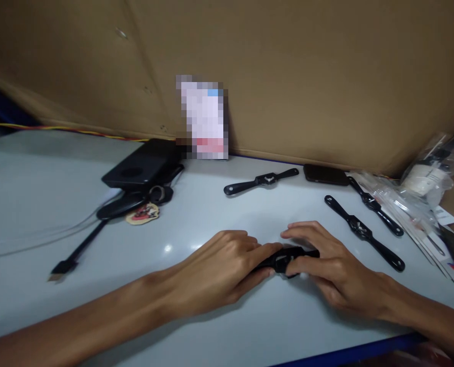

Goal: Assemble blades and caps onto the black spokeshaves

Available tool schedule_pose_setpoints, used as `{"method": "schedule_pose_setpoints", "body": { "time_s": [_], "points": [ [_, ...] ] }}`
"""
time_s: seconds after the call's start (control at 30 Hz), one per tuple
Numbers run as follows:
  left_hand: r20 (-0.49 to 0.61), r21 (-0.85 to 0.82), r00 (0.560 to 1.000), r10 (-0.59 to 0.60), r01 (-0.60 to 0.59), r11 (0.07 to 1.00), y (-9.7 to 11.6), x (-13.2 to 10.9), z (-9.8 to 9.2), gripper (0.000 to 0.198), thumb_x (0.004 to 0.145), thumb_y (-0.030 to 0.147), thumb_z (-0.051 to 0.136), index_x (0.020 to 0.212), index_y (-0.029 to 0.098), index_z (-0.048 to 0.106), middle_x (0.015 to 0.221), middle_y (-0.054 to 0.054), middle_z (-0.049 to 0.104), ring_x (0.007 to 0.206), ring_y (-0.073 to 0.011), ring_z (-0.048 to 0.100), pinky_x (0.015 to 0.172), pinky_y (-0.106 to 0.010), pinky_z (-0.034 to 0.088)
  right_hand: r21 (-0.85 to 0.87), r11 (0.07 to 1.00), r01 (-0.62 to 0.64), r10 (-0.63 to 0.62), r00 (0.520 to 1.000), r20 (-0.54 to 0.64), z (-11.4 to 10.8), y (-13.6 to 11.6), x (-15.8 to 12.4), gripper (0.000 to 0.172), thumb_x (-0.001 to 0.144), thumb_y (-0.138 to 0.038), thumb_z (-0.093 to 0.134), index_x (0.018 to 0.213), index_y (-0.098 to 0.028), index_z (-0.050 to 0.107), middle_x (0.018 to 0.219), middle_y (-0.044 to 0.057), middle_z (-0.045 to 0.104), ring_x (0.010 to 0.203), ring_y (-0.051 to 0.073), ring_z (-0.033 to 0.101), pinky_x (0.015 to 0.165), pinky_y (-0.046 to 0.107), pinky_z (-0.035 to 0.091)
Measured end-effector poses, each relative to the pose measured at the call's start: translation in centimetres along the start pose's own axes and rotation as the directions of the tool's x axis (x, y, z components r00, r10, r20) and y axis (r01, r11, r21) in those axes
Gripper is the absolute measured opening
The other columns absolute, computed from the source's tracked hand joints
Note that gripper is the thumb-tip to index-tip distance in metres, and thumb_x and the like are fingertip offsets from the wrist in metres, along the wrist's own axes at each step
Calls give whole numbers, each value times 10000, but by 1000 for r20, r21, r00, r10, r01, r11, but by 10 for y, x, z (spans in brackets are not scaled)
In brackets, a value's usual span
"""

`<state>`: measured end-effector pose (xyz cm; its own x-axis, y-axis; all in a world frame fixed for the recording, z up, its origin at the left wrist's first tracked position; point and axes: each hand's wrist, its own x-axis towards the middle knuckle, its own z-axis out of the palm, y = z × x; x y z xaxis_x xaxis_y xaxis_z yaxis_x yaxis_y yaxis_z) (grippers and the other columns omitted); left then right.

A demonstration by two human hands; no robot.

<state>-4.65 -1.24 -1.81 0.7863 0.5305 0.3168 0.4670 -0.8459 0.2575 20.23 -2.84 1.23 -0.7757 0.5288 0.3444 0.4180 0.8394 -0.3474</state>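
Head view: the left hand (236,257) pinches a black tool (281,263) over the table (196,216); the right hand's (336,267) thumb touches it, forefinger apart, its grip unclear. Handling seems unfinished; whether three similar tools (360,229) are done, I cannot tell. Fingers partly hide the held piece; a black box (135,165) and plastic bags (427,181) flank the work.

The held tool (286,262) and the loose black tools (356,225) look smooth and glossy, the loose ones with small, bright metal parts (269,179) at their centres. The tabletop (196,204) is smooth and softly shiny against matt brown cardboard (295,76); the bag (447,177) is clear, crinkled, glossy plastic, and the black box (135,165) resembles dull plastic.
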Motion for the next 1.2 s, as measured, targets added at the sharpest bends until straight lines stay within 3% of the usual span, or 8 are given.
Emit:
{"method": "schedule_pose_setpoints", "body": {
  "time_s": [0.1,0.17,0.3,0.47,0.57,0.77,1.03,1.2],
  "points": [
    [15,3,1000,3,-3,1000,-1,0,0,302,1055,315,416,1267,186,587,691,11,661,557,-168,607,550,-303,411,-36,999,-39,39,999,-15,1,1,0,323,811,58,450,900,-158,673,1297,166,567,1303,285,460,1033,511,499],
    [25,1,1000,-1,1,1000,-1,0,0,293,1053,315,424,1260,184,584,691,12,659,565,-172,608,552,-306,407,-61,997,-55,54,998,-13,1,2,0,363,808,64,446,989,-148,680,1291,175,567,1298,284,457,1029,516,500],
    [20,-9,1000,-2,2,1000,-2,-1,1,284,1049,310,437,1265,190,578,695,19,660,564,-169,601,551,-300,399,17,999,29,-30,1000,10,1,2,1,380,795,62,448,976,-172,687,1271,149,580,1270,260,487,1002,485,528],
    [16,5,1000,1,-2,1000,-2,-1,2,273,1050,319,434,1231,188,591,680,18,656,563,-176,606,547,-308,398,-60,996,-60,58,998,-38,0,2,1,346,820,56,445,948,-184,658,1273,138,593,1293,280,470,1007,559,510],
    [12,1,1000,-4,4,1000,-2,-1,2,280,1051,321,432,1238,185,590,691,14,661,564,-174,609,547,-308,405,3,1000,-9,9,1000,-23,-1,2,1,408,821,62,439,1048,-188,669,1286,139,586,1286,265,477,1006,529,522],
    [5,17,1000,-3,3,1000,1,-1,2,262,1043,307,447,1229,187,588,684,15,662,561,-172,612,534,-299,415,-6,1000,-4,4,999,-44,-1,5,1,373,849,44,435,961,-192,702,1262,132,599,1277,258,493,1012,511,526],
    [-193,443,955,227,-122,888,-11,2,-7,342,1010,83,387,1337,57,485,578,20,592,537,-184,553,522,-302,402,-106,994,-26,19,998,-63,7,3,-1,130,897,-135,594,962,-141,706,1321,182,580,1319,320,469,1051,539,493],
    [-150,302,989,-4,50,952,-18,3,-6,288,1043,275,427,1225,156,617,638,2,643,552,-170,602,520,-277,413,-162,986,-29,21,999,-48,6,4,-1,127,958,-180,587,939,-170,712,1365,163,566,1376,320,428,1039,556,504]
  ]
}}
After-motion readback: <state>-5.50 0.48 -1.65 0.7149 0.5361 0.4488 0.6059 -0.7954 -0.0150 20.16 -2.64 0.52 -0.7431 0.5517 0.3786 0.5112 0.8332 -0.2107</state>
